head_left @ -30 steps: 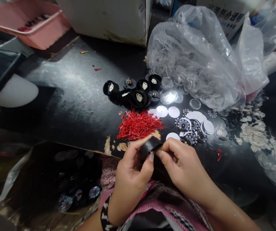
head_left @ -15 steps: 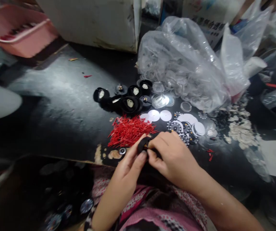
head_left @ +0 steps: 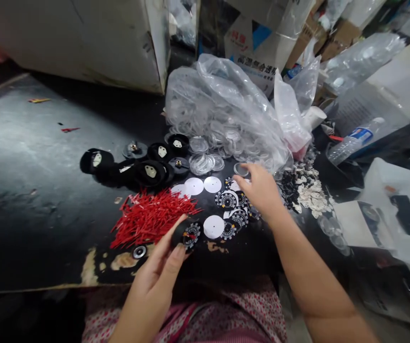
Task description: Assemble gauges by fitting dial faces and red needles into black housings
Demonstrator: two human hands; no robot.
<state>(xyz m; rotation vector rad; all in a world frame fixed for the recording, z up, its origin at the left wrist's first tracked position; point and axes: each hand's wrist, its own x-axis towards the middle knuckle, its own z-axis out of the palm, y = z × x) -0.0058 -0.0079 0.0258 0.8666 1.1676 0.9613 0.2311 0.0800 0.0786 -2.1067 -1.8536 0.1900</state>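
Observation:
My left hand grips a small round black case at the table's near edge. Its face carries a black-and-white dial with a red pointer. Farther out, my right hand reaches over the table with thumb and forefinger apart. Its fingertips are at a clear round lens; whether they touch it I cannot tell. Below that hand lie printed dials and white discs. A heap of thin red pointers lies beyond my left hand.
Black cups with white inserts cluster at centre left. Behind the discs, a clear plastic bag spills lenses. Small white parts are heaped on the right, near an open white box. A large pale box stands at the back.
My right hand has left the black case and moved forward and right to the clear lens. My left hand still holds the case, its dial face now visible. The view has shifted right.

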